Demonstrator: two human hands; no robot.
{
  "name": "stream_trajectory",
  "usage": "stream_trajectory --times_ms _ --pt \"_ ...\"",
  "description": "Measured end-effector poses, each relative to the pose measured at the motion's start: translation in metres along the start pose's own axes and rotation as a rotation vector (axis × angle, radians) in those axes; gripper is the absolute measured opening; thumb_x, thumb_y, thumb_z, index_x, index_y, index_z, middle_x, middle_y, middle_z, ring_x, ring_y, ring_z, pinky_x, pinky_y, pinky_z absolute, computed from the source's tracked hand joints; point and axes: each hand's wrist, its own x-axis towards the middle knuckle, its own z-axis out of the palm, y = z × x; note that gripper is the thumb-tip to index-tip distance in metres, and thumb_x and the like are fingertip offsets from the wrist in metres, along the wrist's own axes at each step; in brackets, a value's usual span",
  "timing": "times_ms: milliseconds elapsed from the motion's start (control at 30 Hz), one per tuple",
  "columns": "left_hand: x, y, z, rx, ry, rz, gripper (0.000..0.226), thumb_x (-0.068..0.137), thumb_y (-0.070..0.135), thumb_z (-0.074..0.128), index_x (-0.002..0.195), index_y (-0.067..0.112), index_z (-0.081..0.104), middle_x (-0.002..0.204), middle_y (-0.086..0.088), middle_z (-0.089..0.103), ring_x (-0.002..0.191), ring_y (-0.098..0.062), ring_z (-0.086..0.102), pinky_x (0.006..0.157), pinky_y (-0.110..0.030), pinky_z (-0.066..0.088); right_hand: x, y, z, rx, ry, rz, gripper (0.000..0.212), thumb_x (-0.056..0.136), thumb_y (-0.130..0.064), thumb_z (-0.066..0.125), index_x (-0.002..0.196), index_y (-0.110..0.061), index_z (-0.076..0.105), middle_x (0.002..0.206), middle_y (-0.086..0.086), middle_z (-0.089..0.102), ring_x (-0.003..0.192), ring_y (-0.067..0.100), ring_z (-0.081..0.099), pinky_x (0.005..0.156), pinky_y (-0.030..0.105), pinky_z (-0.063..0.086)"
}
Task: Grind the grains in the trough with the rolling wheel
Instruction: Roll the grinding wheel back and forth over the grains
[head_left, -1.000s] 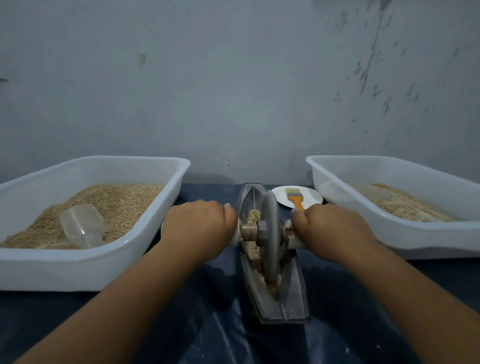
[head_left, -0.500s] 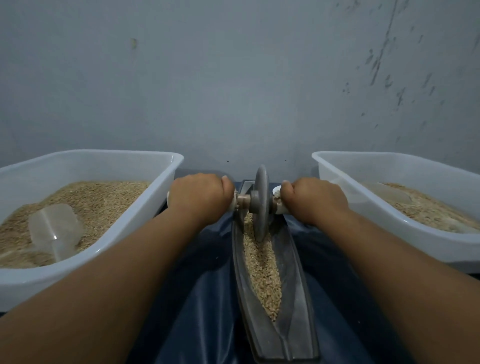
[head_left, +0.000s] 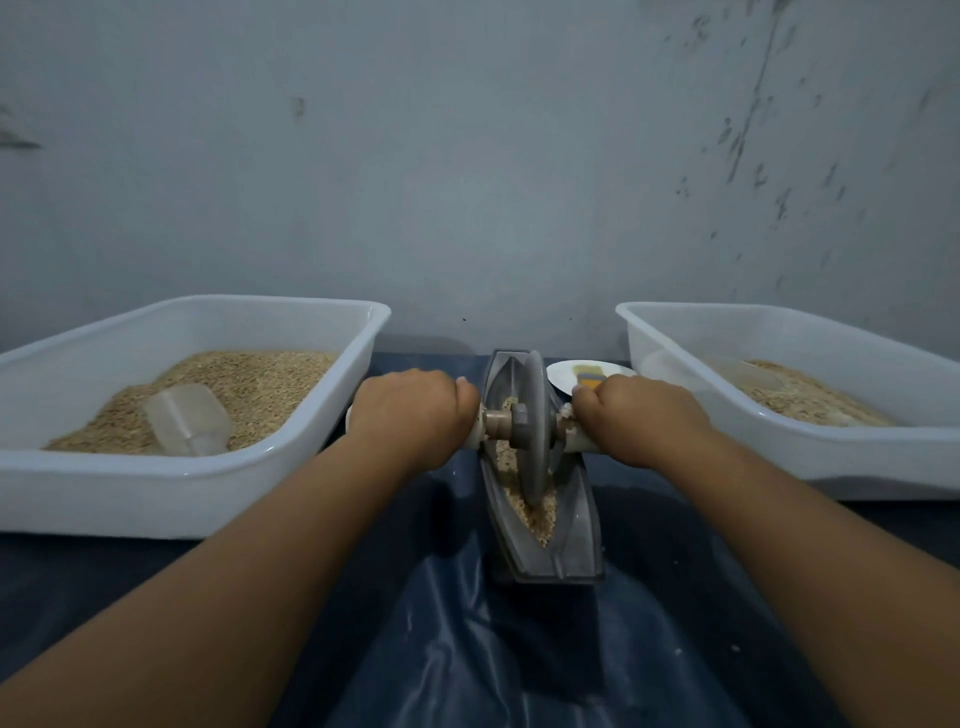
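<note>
A grey boat-shaped trough (head_left: 576, 540) lies lengthwise on the dark blue sheet in the middle. Tan grains (head_left: 537, 512) fill its groove. The grey rolling wheel (head_left: 535, 431) stands upright in the groove, around the trough's middle. My left hand (head_left: 413, 413) grips the wheel's pale handle on the left side. My right hand (head_left: 631, 415) grips the handle on the right side. Both fists hide most of the handle; only short stubs show beside the hub.
A white tub (head_left: 130, 488) at left holds grain and a clear plastic scoop (head_left: 187, 418). A second white tub (head_left: 852, 457) at right also holds grain. Behind the trough sits a white plate (head_left: 566, 376) with an orange-handled brush (head_left: 589, 382). A grey wall stands close behind.
The wheel rolled from the trough's far end back toward me to about its middle, both hands moving with it. The plate behind the trough shows again.
</note>
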Motion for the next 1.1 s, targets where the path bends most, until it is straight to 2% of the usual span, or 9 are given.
stream_trajectory --times_ms 133,333,533,600,733,833,900,967,1100 --pt "-0.012 0.002 -0.01 0.022 -0.004 0.023 0.056 0.091 0.023 0.057 0.139 0.008 0.032 0.117 -0.014 0.055 0.096 -0.033 0.057 0.065 -0.04 0.038 -0.014 -0.001 -0.006 -0.048 -0.028 -0.002 0.026 0.095 -0.013 0.048 0.121 -0.01 0.043 0.109 0.014 0.052 0.095 0.036 0.059 0.064 0.037 0.042" --pt "-0.024 0.002 -0.006 -0.022 0.003 0.022 0.037 0.089 0.021 0.058 0.12 0.01 0.042 0.092 -0.007 0.049 0.076 -0.026 0.048 0.06 -0.038 0.04 -0.024 0.0 -0.007 -0.1 -0.001 -0.064 0.032 0.095 -0.018 0.051 0.125 -0.011 0.041 0.105 0.013 0.056 0.084 0.032 0.057 0.057 0.032 0.037" --pt "-0.03 0.001 -0.018 -0.036 -0.053 0.062 0.038 0.09 0.02 0.056 0.123 0.01 0.04 0.107 -0.011 0.055 0.084 -0.028 0.053 0.065 -0.039 0.044 -0.024 0.002 -0.021 -0.01 -0.16 -0.082 0.022 0.092 -0.013 0.055 0.111 -0.013 0.043 0.108 0.012 0.056 0.091 0.029 0.059 0.068 0.036 0.046" --pt "-0.035 0.002 -0.022 -0.046 -0.068 0.048 0.04 0.088 0.019 0.058 0.122 0.01 0.039 0.101 -0.009 0.052 0.079 -0.025 0.047 0.063 -0.038 0.042 -0.027 0.006 -0.023 0.105 -0.198 -0.023 0.011 0.098 -0.017 0.05 0.089 -0.015 0.043 0.093 0.005 0.061 0.071 0.017 0.056 0.072 0.037 0.054" --pt "-0.048 0.002 -0.017 0.026 0.032 0.049 0.054 0.09 0.021 0.056 0.133 0.008 0.027 0.105 -0.01 0.053 0.084 -0.029 0.053 0.062 -0.036 0.04 -0.033 0.008 -0.029 0.169 -0.211 -0.004 0.033 0.1 -0.011 0.042 0.071 -0.022 0.032 0.065 -0.002 0.053 0.054 0.017 0.055 0.071 0.041 0.056" --pt "-0.046 0.004 -0.009 0.045 0.069 0.03 0.055 0.09 0.023 0.055 0.134 0.007 0.025 0.105 -0.009 0.054 0.086 -0.028 0.056 0.06 -0.036 0.04 -0.035 0.006 -0.028 0.07 -0.172 -0.029 0.013 0.096 -0.011 0.051 0.089 -0.019 0.043 0.073 -0.001 0.046 0.06 0.015 0.049 0.065 0.035 0.051" --pt "-0.035 0.004 -0.003 0.038 0.071 0.002 0.056 0.089 0.022 0.058 0.133 0.007 0.028 0.104 -0.009 0.056 0.085 -0.029 0.057 0.059 -0.036 0.042 -0.031 0.002 -0.02 -0.016 -0.104 -0.01 0.03 0.094 -0.011 0.051 0.122 -0.014 0.043 0.094 0.007 0.051 0.078 0.024 0.056 0.058 0.033 0.041" --pt "-0.018 0.003 0.005 0.027 0.065 -0.018 0.059 0.088 0.021 0.06 0.136 0.006 0.029 0.106 -0.011 0.057 0.087 -0.03 0.058 0.06 -0.037 0.043 -0.022 -0.001 -0.01 -0.028 -0.048 0.02 0.035 0.096 -0.016 0.046 0.13 -0.012 0.039 0.112 0.013 0.054 0.096 0.033 0.059 0.062 0.035 0.039" --pt "0.02 -0.005 0.02 -0.003 0.064 -0.054 0.052 0.089 0.02 0.058 0.135 0.006 0.036 0.11 -0.013 0.057 0.092 -0.033 0.059 0.063 -0.039 0.043 0.008 0.0 0.002 0.142 0.077 0.181 0.011 0.098 -0.022 0.038 0.09 -0.014 0.038 0.101 0.009 0.061 0.076 0.028 0.049 0.06 0.032 0.033"
